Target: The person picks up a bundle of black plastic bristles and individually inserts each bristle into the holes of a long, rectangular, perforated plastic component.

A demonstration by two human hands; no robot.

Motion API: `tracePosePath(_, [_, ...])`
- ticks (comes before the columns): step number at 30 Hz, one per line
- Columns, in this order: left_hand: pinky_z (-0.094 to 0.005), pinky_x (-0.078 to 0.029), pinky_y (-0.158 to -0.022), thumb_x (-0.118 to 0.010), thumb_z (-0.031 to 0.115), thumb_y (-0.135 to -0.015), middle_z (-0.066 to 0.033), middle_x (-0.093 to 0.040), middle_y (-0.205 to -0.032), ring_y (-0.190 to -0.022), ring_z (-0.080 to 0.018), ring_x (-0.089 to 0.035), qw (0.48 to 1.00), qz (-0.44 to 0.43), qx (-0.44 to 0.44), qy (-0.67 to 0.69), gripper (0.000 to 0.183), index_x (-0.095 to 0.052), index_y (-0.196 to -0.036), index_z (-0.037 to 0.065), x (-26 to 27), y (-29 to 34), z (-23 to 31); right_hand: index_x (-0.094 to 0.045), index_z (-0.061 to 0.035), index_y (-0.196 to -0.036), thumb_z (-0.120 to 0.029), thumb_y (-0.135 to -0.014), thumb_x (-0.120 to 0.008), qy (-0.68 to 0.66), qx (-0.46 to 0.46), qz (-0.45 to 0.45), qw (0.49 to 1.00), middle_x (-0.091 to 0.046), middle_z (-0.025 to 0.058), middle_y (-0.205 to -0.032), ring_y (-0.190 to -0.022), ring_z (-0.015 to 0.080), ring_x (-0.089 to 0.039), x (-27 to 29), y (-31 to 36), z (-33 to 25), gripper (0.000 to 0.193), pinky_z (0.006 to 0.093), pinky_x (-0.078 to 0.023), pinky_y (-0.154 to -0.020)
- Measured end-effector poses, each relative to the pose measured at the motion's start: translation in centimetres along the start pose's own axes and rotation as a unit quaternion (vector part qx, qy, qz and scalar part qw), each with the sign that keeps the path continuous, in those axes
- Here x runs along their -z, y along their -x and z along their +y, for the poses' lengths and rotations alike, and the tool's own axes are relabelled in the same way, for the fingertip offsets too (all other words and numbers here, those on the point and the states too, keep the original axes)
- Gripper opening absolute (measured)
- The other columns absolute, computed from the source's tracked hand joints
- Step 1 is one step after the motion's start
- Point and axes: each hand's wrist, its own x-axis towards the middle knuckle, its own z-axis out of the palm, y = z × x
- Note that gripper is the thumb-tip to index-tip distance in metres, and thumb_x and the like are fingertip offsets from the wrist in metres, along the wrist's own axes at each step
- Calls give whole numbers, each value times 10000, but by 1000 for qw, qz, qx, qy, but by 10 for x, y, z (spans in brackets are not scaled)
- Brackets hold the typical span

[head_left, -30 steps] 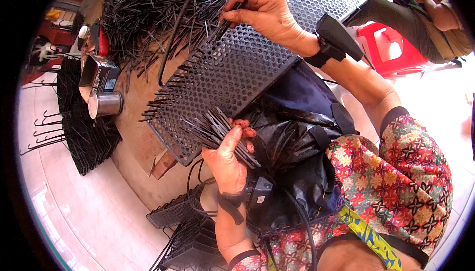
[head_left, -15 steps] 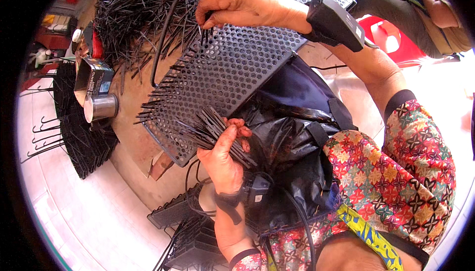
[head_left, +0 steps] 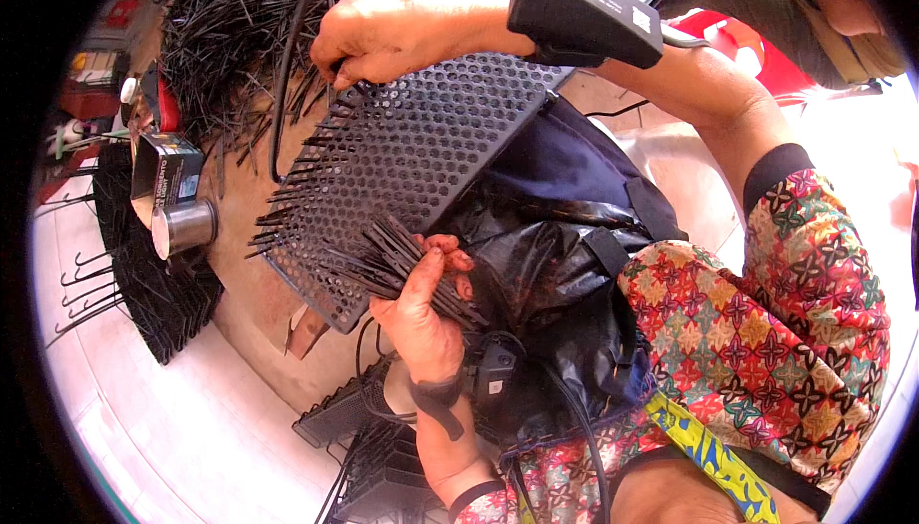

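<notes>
Perforated black panel [head_left: 421, 151] lies tilted across the lap, centre of view, w/ thin black rods [head_left: 287, 189] sticking out of its holes along the left edge. Left hand [head_left: 421, 318], at the panel's near edge, is clenched round a bundle of loose rods [head_left: 383, 256]. Right hand [head_left: 383, 36], at the far edge, pinches sth. small against the panel; can't tell what. Big rod pile [head_left: 230, 26] far left; metal can [head_left: 182, 227] left.

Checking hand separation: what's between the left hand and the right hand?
In the head view, the black perforated panel spans the stretch between the left hand, holding a bundle of black pins, and the right hand at its upper edge.
</notes>
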Motion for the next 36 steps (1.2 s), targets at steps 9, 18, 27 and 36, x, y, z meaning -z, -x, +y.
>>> tracePosePath(9, [-247,-409,-404,-564,8,-720,-157,-584,-753,-579,-207,-567,1000,6,-12,-11,169,-500,-872,-33,4,0,0,-580,8,-761,-99,-616,-552,-16,-33,54,998,-566,160,-649,-632,295,-562,-4,3,-6,182,355,-440,-575])
tracePosePath(18, [-242,-409,-410,-548,41,-738,-134,-579,-767,-595,-185,-550,999,-9,-22,-38,160,-499,-880,-13,5,0,-1,-579,-4,-721,-150,-691,-563,9,-64,134,989,-553,165,-614,-597,315,-559,-12,14,2,150,366,-452,-544])
tracePosePath(27, [-248,-398,-413,-550,34,-728,-128,-560,-763,-592,-199,-531,999,-50,7,17,187,-488,-900,-3,7,0,0,-549,20,-737,-259,-752,-588,143,-91,135,976,-512,168,-549,-523,308,-536,-18,25,-17,282,351,-433,-491])
tracePosePath(36, [-245,-406,-391,-565,-20,-713,-154,-569,-707,-534,-199,-544,993,-110,-23,46,193,-487,-887,-45,3,2,4,-571,72,-855,-221,-727,-643,-324,-289,4,901,-605,84,-691,-623,78,-534,-31,60,-103,328,227,-441,-554])
